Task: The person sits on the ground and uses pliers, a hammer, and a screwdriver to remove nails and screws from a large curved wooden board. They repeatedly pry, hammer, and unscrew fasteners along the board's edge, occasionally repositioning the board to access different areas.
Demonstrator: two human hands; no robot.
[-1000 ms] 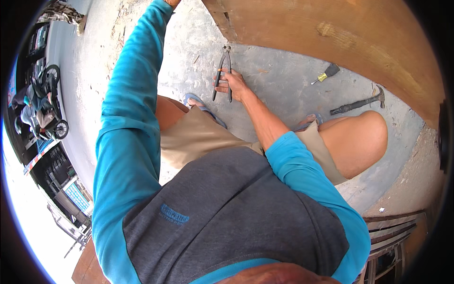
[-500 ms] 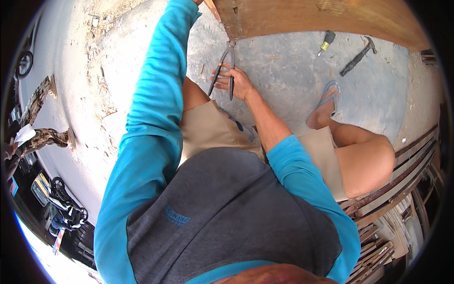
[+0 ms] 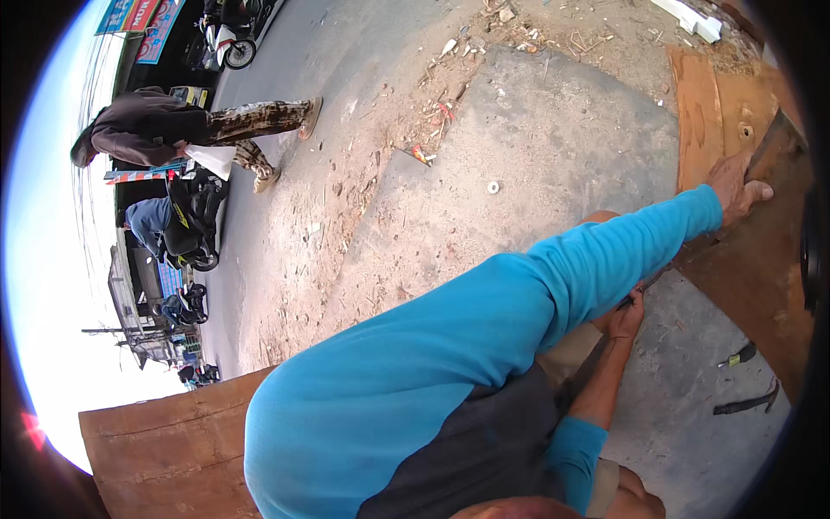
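My left hand is closed over the edge of a brown wooden panel, its arm stretched out to the right. A lighter wooden board lies against the panel, just beyond that hand. Half behind my left sleeve, my right hand has its fingers curled around the dark handles of a pair of pincers. The jaws of the pincers are hidden by the left arm. On the grey floor to the right of that hand lie a screwdriver with a black and yellow handle and a dark-handled hammer.
A large brown board stands at the lower left. Debris and a small white ring lie on the dusty ground. On the road at left a person walks with something white, near several motorbikes.
The view has swung left, bringing the road and my left hand into sight. My right hand's fingers, spread around the pincers before, are now curled, and the left sleeve partly covers them.
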